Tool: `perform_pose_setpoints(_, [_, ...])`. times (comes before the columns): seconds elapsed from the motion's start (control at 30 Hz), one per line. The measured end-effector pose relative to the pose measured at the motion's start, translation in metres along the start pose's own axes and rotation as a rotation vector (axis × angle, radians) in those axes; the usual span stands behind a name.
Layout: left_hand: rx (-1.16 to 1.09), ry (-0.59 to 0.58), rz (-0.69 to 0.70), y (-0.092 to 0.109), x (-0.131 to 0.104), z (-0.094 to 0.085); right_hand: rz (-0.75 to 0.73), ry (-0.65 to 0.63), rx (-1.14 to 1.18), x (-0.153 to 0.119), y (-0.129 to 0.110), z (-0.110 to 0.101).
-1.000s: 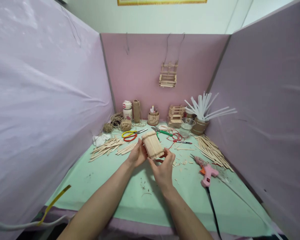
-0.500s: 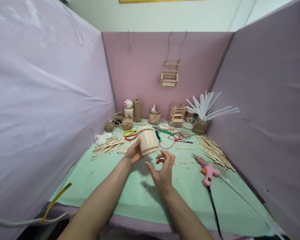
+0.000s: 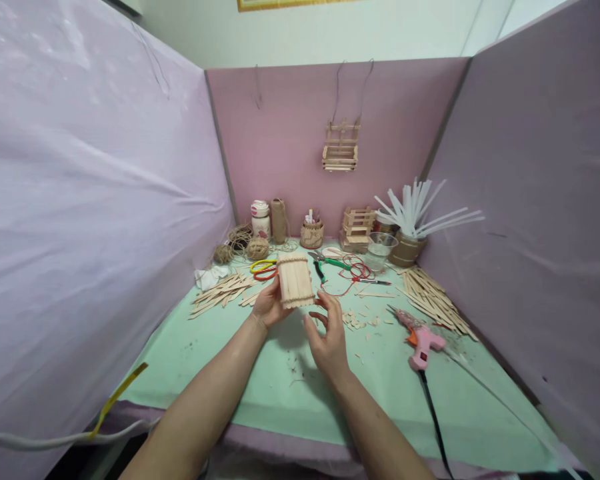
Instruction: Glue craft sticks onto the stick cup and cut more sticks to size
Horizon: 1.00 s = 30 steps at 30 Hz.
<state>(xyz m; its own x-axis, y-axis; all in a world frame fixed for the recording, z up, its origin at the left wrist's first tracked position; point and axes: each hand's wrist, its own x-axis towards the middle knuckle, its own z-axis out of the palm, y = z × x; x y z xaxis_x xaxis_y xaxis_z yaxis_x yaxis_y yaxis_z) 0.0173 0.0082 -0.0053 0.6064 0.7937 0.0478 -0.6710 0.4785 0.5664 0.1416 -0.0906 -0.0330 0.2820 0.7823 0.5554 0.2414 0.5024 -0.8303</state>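
Observation:
A small holder made of pale craft sticks (image 3: pixel 296 280), with bumpy bands along its top and bottom edges, is held up over the table. My left hand (image 3: pixel 271 305) grips it from the left and below, some fingers hidden behind it. Close to its lower right corner is my right hand (image 3: pixel 329 337), fingers curved and apart, with nothing seen between them. Whether a fingertip touches the holder I cannot tell. Just behind the holder lie scissors with yellow and red handles (image 3: pixel 264 269) and green-handled pliers (image 3: pixel 336 262).
A pink glue gun (image 3: pixel 423 345) lies at the right, its black cord running to the front edge. Craft sticks are piled left (image 3: pixel 221 295) and right (image 3: pixel 435 301). Small wood bits (image 3: pixel 355 320) are scattered mid-table. Twine balls (image 3: pixel 257 249), a clear plastic cup (image 3: pixel 380 252) and glue sticks (image 3: pixel 414 210) stand behind.
The holder has turned in my left hand, so its flat stick face now shows more squarely. My right hand has moved slightly up, nearer its lower right edge.

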Motion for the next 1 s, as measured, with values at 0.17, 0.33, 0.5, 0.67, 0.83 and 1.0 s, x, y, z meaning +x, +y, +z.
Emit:
perform_pose_setpoints(0.17, [0.063, 0.052, -0.028, -0.005, 0.003, 0.004, 0.019, 0.015, -0.036, 0.0, 0.002, 0.0])
perform_pose_setpoints(0.33, [0.214, 0.169, 0.053, -0.015, 0.009, -0.001, 0.028, 0.075, -0.149, 0.002, 0.005, -0.002])
perform_pose_setpoints(0.5, [0.254, 0.185, 0.016, -0.014, 0.006, -0.003, -0.01, 0.014, -0.18, 0.003, 0.002, -0.004])
perform_pose_setpoints(0.67, [0.05, 0.067, -0.006, 0.008, -0.005, -0.004, -0.185, 0.041, -0.094, -0.015, -0.021, -0.023])
perform_pose_setpoints(0.83, [-0.045, 0.043, 0.072, 0.018, -0.009, -0.004, -0.09, -0.123, 0.153, -0.049, -0.038, -0.047])
perform_pose_setpoints(1.0, [-0.058, 0.06, 0.057, 0.017, -0.006, -0.006, 0.108, -0.104, 0.253, -0.074, -0.04, -0.06])
